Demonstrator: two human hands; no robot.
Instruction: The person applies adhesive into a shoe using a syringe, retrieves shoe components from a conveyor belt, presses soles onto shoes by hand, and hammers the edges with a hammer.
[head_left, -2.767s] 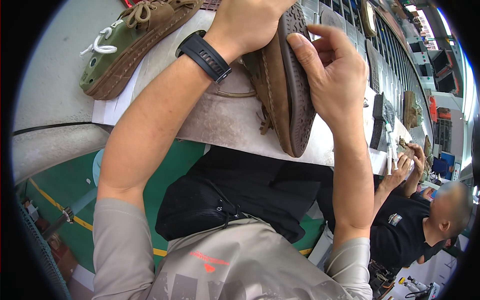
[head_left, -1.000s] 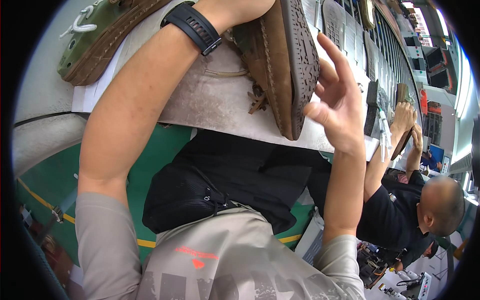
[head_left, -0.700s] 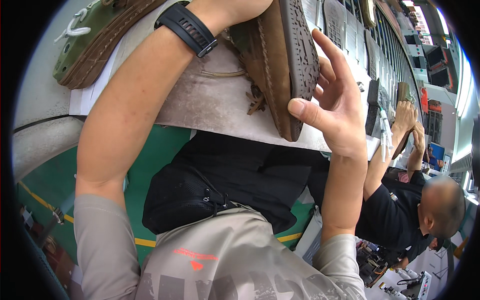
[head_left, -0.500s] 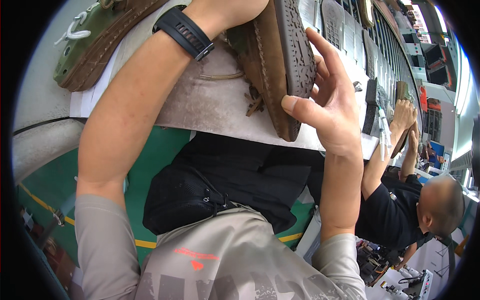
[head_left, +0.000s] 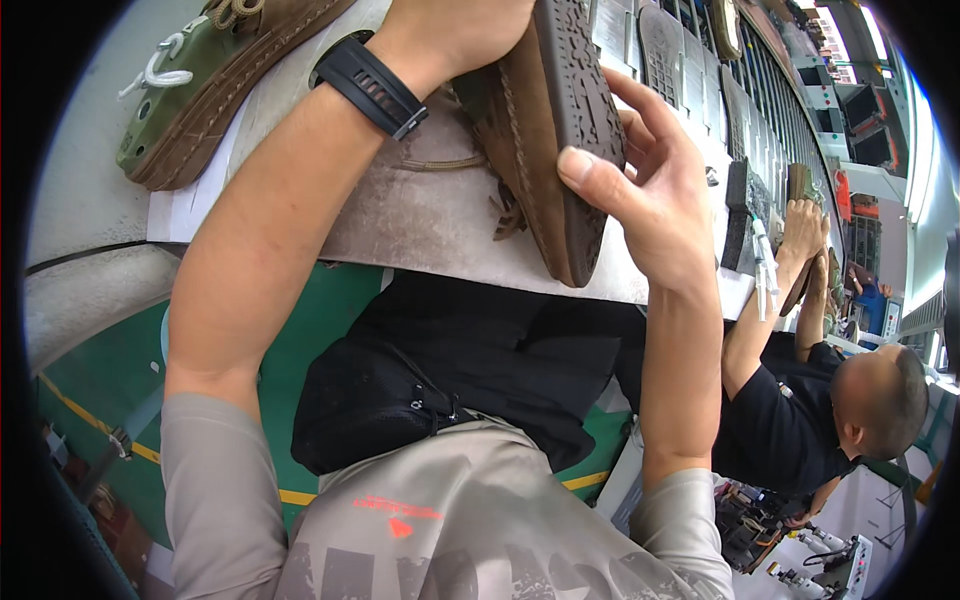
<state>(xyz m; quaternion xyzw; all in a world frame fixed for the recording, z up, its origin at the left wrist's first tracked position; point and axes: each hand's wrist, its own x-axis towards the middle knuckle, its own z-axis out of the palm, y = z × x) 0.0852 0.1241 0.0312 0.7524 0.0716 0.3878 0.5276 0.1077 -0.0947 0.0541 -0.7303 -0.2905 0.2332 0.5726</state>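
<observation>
A brown shoe (head_left: 530,140) with stitched seams is held tilted on its side, its dark treaded sole (head_left: 590,95) turned to the right. My left hand (head_left: 465,35), below a black watch, reaches over the shoe's far part at the top edge. Its fingers are mostly hidden there, but the hand appears closed on the shoe. With my right hand (head_left: 655,185) I grip the sole side, thumb on the sole's edge and fingers curled behind it. A second shoe (head_left: 210,105), green and brown with white lace, lies on the worktable at the far left.
The pale worktable (head_left: 400,225) has its near edge just below the shoe. A thin cord (head_left: 440,163) lies on it. Beyond my right hand are loose soles (head_left: 660,55) on a slatted conveyor (head_left: 775,110), a black block (head_left: 740,215) and syringes (head_left: 765,260). A co-worker (head_left: 800,420) handles another shoe at right.
My right thumb has slid a little farther up the sole's edge. The shoe has turned slightly, and its near end sits marginally lower. My left hand stays at its far part.
</observation>
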